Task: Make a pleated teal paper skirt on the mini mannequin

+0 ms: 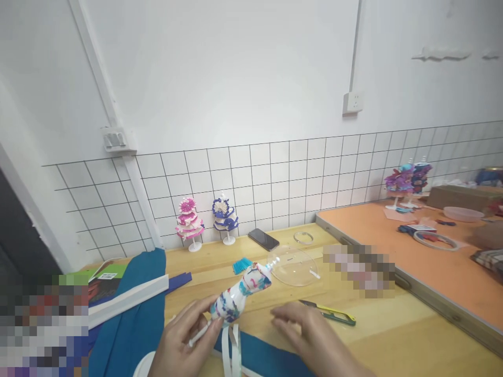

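Note:
My left hand (192,335) is closed around the lower part of a small dress-form figure (241,290), tilted to the right. The form is white with blue, teal and red patches, and a thin white rod sticks out at its lower end. White strips (231,348) hang below it over a teal piece of cloth (271,357). To the right, my right hand (304,330) is open above the table, its fingers loosely bent and holding nothing. Just beyond it lie yellow and green-handled snips (334,314), partly hidden by the hand.
Two dressed mini forms, pink (189,222) and blue (226,220), stand by the wall. A phone (263,239), a clear round plate (294,267) and teal strips (242,265) lie on the wooden table. Folded teal cloth (145,293) is left; an orange table (432,277) adjoins right.

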Demonstrator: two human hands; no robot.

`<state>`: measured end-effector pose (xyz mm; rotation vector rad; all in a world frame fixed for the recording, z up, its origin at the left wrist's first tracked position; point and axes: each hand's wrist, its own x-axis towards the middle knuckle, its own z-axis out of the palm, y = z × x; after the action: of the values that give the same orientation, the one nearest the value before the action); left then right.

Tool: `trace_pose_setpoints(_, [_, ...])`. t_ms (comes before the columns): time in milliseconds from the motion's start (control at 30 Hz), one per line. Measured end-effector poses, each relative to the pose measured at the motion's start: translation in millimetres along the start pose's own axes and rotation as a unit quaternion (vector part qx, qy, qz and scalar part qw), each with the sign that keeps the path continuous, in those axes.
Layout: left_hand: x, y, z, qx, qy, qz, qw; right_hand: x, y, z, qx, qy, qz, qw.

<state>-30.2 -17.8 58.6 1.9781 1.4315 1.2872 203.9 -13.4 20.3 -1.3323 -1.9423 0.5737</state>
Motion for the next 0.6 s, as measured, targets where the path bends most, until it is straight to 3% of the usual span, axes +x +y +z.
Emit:
trace_pose_setpoints(67, [0, 2, -0.5, 0.012, 0.004, 0.004, 1.000, 4, 27, -18, -0.151, 0.004, 0.020, 0.988])
trace_pose_setpoints(167, [-1, 4, -1.2, 0.005, -0.003, -0.003, 1.000, 2, 66, -28, -0.308, -0.019, 0.059, 0.949])
trace_pose_setpoints(300, [-2, 5, -1.3, -0.029, -0.007, -0.031, 0.999, -7, 84, -29, -0.313, -0.010, 0.064, 0.947])
trace_pose_setpoints(367, [-3, 4, -0.5, -0.042, -0.001, -0.043, 0.998, -10, 76, -31, -0.240, -0.001, 0.071, 0.968])
trace_pose_setpoints(467, [-3, 4, 0.9, -0.053, -0.010, -0.061, 0.997, -13, 48, -31, 0.017, -0.056, 0.095, 0.994])
trace_pose_setpoints(533, [-3, 3, 1.4, -0.060, -0.033, -0.078, 0.995, -16, 25, -24, 0.241, -0.153, 0.120, 0.951])
trace_pose_setpoints(600, [-3, 4, 2.0, -0.065, -0.049, -0.085, 0.993, -18, 4, -13, 0.380, -0.226, 0.105, 0.891])
